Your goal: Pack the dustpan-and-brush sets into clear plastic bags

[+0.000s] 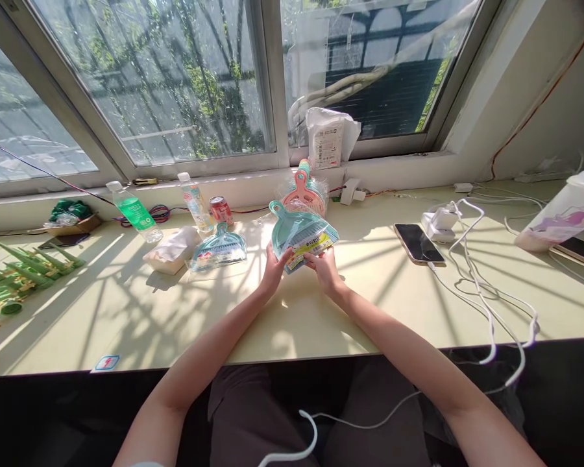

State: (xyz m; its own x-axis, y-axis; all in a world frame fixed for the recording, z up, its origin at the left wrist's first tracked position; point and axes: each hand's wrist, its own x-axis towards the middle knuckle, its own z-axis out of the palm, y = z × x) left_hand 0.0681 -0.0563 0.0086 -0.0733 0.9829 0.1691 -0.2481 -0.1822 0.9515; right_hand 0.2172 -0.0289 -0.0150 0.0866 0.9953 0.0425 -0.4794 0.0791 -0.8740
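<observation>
Between my two hands, tilted up off the table, is a teal mini dustpan and brush set (pixel 294 227) in a clear wrapper with a yellow label. My left hand (pixel 274 267) grips its lower left edge, thumb on the front. On the lower right edge my right hand (pixel 325 266) is closed, its thumb against the label. Behind it stand pink dustpan sets (pixel 304 194) in clear plastic, partly hidden by the teal one. Another wrapped teal dustpan set (pixel 220 248) lies on the table to the left.
Left of centre stand a tissue pack (pixel 172 250), a green-labelled bottle (pixel 135 213), another bottle (pixel 194 201) and a red can (pixel 220 211). On the right, a phone (pixel 419 244) is plugged into white cables (pixel 484 292) that hang over the table edge. A white cup (pixel 562 211) stands far right.
</observation>
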